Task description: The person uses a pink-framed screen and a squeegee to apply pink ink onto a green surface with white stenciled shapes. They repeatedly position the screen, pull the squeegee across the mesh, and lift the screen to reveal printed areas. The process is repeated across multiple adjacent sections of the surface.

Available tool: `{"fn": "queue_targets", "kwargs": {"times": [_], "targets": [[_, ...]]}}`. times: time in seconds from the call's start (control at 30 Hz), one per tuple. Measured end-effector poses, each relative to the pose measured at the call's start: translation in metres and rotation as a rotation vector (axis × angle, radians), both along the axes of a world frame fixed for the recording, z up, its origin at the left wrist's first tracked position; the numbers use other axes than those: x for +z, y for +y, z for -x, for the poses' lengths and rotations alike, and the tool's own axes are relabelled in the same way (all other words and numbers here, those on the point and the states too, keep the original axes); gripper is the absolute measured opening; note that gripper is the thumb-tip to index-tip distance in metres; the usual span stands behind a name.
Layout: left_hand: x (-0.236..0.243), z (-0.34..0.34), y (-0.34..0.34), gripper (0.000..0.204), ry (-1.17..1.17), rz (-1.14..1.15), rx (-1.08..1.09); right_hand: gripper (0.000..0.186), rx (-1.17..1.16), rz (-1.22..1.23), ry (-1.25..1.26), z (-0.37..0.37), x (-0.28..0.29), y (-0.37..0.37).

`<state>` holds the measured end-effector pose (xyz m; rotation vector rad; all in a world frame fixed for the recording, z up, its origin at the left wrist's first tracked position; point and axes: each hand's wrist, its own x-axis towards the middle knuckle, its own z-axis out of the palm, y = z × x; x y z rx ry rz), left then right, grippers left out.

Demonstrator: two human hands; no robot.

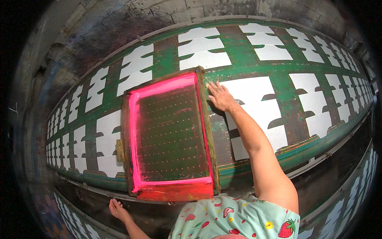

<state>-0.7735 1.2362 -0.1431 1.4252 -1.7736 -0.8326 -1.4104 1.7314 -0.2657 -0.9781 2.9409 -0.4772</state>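
The framed screen lies across the near half of the long green desk, its near end right by the near edge. Right hand is palm down w/ fingers spread, gripping nothing afaict, just beside the screen's far right corner. Can't tell if the fingertips touch the rail. Left hand hangs off the near edge, left of the screen, fingers loosely curled; can't tell if there's anything in it.

Main risk imo: that thick pink ink along the screen's far, left and near sides. Tilt the frame too hard and it could slop onto the white pieces. Sliding it sideways might also drag or smear them, esp the left-hand stack, which the left rail already butts up to or overlaps. Shirt is v close to the red strip at the near end, so leaning in could stain it.

Room-wise: narrow bare strip btwn the right rail and the right-hand pieces, bit of bare green past the far end, not much else.
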Motion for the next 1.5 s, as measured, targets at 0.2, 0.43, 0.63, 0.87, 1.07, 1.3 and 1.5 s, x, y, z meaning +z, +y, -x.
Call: {"fn": "queue_targets", "kwargs": {"times": [0.2, 0.43, 0.63, 0.87, 1.07, 1.3, 1.5], "targets": [[-0.001, -0.012, -0.001, 0.048, -0.030, 0.058, -0.049, 0.076, -0.573, -0.005, 0.124, -0.002, 0.004, 0.046], [0.006, -0.012, 0.005, 0.043, -0.025, 0.040, 0.044, 0.077, -0.330, -0.150, 0.073, -0.033, -0.001, 0.003], [0.004, -0.026, 0.001, 0.041, 0.012, 0.080, -0.037, 0.063, -0.249, 0.147, 0.194, -0.026, 0.004, 0.014], [0.001, -0.085, 0.004, 0.039, -0.054, 0.063, 0.145, 0.078, -0.639, -0.172, 0.025, -0.004, -0.002, 0.044], [0.003, -0.077, 0.008, 0.038, -0.011, 0.085, 0.082, 0.066, -0.386, -0.084, 0.012, 0.015, -0.001, -0.029], [0.013, -0.088, 0.020, 0.038, -0.077, 0.095, 0.137, 0.055, -0.594, 0.061, 0.182, 0.035, 0.002, 0.010], [0.019, -0.103, 0.032, 0.034, -0.086, 0.069, 0.237, 0.061, -0.468, -0.092, 0.057, 0.042, -0.004, -0.012]]}}
